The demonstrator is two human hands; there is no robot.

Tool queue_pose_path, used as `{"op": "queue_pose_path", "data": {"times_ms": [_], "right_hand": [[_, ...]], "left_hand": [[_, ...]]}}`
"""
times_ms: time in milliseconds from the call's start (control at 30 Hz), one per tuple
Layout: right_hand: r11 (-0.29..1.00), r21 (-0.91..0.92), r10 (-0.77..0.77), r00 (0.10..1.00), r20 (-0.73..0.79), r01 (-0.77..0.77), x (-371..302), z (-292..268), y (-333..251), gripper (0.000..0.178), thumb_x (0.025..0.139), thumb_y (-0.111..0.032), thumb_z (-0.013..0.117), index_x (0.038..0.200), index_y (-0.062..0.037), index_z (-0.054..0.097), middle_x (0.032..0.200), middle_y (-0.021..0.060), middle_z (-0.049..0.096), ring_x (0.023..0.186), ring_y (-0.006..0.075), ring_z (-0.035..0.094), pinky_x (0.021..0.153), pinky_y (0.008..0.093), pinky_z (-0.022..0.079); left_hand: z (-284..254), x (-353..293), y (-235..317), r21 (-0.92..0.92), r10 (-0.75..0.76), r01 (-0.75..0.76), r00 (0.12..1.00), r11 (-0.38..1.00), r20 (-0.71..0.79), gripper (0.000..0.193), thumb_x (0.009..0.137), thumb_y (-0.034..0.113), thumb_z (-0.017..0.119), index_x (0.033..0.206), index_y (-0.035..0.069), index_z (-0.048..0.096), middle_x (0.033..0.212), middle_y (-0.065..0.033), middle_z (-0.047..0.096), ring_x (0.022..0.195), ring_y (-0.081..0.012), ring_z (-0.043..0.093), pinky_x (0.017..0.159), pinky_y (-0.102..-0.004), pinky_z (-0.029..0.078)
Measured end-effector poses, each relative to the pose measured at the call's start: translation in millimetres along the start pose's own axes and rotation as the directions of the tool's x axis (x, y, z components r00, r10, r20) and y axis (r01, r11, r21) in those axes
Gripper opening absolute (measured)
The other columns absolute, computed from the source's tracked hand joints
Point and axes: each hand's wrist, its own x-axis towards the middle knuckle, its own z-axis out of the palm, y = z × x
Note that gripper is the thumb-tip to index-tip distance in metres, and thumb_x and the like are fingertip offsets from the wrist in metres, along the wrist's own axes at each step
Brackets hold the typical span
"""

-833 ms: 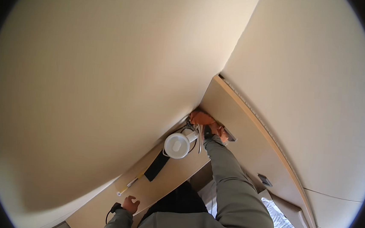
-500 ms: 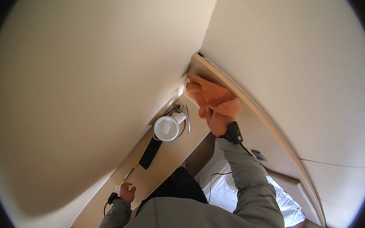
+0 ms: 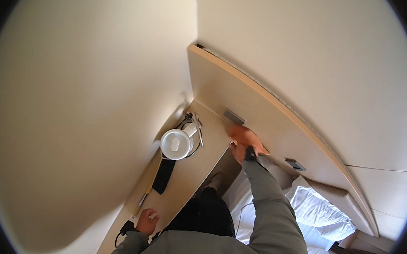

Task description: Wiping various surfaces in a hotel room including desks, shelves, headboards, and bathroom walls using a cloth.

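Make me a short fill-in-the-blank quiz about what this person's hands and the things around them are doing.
1. The right hand presses an ____ cloth against the wooden panel.
2. The left hand rests on the ____.
3. The white kettle stands beside a ____ remote.
4. Below the panel lies a white ____.

Missing words: orange; desk; black; pillow

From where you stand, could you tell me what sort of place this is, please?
Probably a hotel room: a white pillow on a bed against a wooden headboard panel, and a narrow desk holding a white electric kettle.
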Motion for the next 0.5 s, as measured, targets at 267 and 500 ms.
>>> {"op": "queue_pose_path", "data": {"times_ms": [267, 500], "right_hand": [[0.951, 0.3, 0.005, 0.969, 0.246, -0.081, 47.6, 6.3, -15.4, 0.032, 0.089, -0.026, 0.07, 0.116, -0.0085, 0.068, 0.113, 0.0134, 0.07, 0.11, 0.0313, 0.065, 0.094, 0.0414, 0.052], [0.998, 0.041, 0.046, 0.969, -0.242, -0.037, -62.7, -64.5, 60.8, 0.023, 0.09, -0.019, 0.065, 0.111, -0.0099, 0.07, 0.107, 0.0152, 0.069, 0.103, 0.0345, 0.065, 0.09, 0.0465, 0.051]], "left_hand": [[9.1, -10.9, 17.9, 0.119, -0.089, 0.068, 0.979, 0.991, 0.184, 0.037, 0.092, 0.023, 0.071, 0.121, 0.003, 0.06, 0.126, -0.0202, 0.058, 0.118, -0.0343, 0.06, 0.094, -0.0434, 0.053], [20.1, 15.4, 56.9, 0.141, -0.035, 0.003, 0.974, 0.99, 0.223, 0.035, 0.094, 0.023, 0.069, 0.118, 0.0, 0.062, 0.12, -0.0193, 0.065, 0.114, -0.0315, 0.064, 0.095, -0.0413, 0.053]]}}
